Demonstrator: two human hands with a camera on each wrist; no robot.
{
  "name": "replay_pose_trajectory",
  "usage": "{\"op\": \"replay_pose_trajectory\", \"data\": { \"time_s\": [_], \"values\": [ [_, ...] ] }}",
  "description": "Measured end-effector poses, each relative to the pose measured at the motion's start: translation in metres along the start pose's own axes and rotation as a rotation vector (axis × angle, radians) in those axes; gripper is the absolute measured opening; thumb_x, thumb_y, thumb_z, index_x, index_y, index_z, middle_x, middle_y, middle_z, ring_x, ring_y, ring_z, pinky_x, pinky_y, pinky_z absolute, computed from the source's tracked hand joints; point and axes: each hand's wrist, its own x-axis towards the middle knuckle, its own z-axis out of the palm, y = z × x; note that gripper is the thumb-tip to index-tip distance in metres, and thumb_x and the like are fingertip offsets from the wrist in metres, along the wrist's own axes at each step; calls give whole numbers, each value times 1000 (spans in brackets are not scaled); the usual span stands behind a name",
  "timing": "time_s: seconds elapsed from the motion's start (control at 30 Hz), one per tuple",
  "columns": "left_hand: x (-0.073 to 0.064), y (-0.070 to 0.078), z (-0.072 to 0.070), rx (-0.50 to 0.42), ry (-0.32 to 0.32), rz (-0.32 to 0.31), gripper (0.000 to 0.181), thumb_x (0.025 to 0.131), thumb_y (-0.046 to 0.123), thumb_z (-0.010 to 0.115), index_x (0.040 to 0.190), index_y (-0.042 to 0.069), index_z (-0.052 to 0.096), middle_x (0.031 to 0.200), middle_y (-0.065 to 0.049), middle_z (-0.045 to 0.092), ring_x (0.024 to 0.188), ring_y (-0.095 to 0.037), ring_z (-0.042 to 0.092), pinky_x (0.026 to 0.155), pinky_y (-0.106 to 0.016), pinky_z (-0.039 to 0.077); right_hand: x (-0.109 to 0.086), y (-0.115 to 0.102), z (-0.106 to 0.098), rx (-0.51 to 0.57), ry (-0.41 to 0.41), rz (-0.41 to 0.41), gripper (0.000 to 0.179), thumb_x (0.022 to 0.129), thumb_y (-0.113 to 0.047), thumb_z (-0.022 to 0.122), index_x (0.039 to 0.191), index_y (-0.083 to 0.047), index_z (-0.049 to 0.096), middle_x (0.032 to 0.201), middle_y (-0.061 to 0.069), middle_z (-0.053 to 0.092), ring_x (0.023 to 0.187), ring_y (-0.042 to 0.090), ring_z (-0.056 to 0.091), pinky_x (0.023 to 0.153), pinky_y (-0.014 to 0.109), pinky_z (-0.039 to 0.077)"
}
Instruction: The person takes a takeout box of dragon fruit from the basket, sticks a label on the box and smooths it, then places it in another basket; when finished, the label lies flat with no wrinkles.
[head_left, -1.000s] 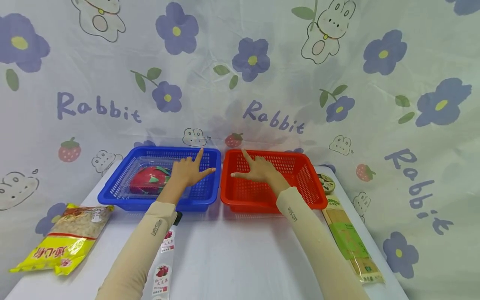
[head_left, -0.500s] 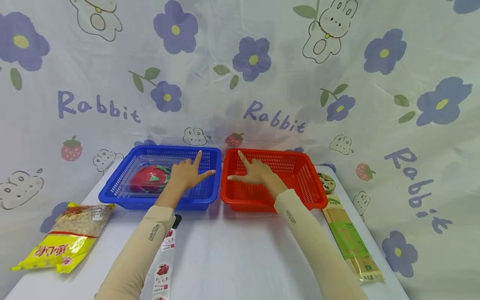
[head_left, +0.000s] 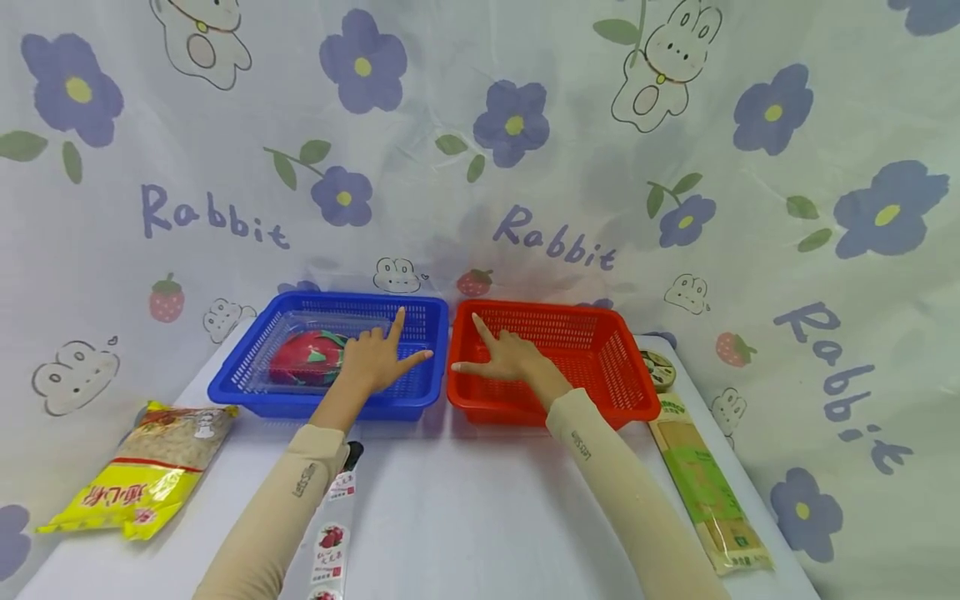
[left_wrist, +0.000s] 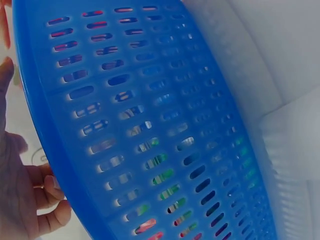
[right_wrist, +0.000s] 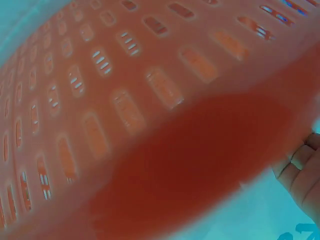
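At the white table's (head_left: pixel 480 517) far edge stand a blue basket (head_left: pixel 397 407), toward the left corner, and a red basket (head_left: pixel 510 410) just beside it. A clear box (head_left: pixel 358 323) with a red fruit (head_left: pixel 298 358) lies in the blue basket. The left hand (head_left: pixel 371 360) is over its right part, thumb and index finger spread wide, holding nothing; the right hand (head_left: pixel 510 355) mirrors it over the red basket. Only the left wrist view plainly shows the left hand's other fingers (left_wrist: pixel 47 192) folded toward the palm.
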Motion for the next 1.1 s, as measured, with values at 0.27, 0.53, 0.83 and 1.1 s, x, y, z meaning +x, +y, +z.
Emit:
{"op": "replay_pose_trajectory", "data": {
  "time_s": [0.27,0.53,0.83,1.1],
  "values": [
    [-12,-2,3,16,18,-22,106,89,78,39,160,8,4,137,-34,50,121,-52,52,99,-65,42,-3,-3,7,-8,-41,-22,107,76,-91,36,158,-39,-8,161,20,25,147,42,27,115,62,24],
    [-23,-2,8,23,46,-19,104,88,78,42,160,8,10,127,-34,56,115,-51,55,94,-63,46,-5,-2,11,-28,-26,-14,105,78,-90,35,158,-38,-7,163,19,23,148,42,24,115,62,23],
    [-26,0,13,42,61,-6,105,86,81,40,160,10,14,126,-33,57,115,-50,54,95,-63,43,-4,-2,15,-42,-6,-32,104,80,-88,35,159,-35,-5,163,20,18,150,43,17,118,60,17],
    [-34,2,16,125,105,-4,106,84,82,44,159,11,21,117,-31,61,107,-48,57,91,-58,45,-3,-5,15,-48,13,-33,102,81,-87,35,160,-34,-3,164,18,16,151,42,15,119,59,15]
  ]
}}
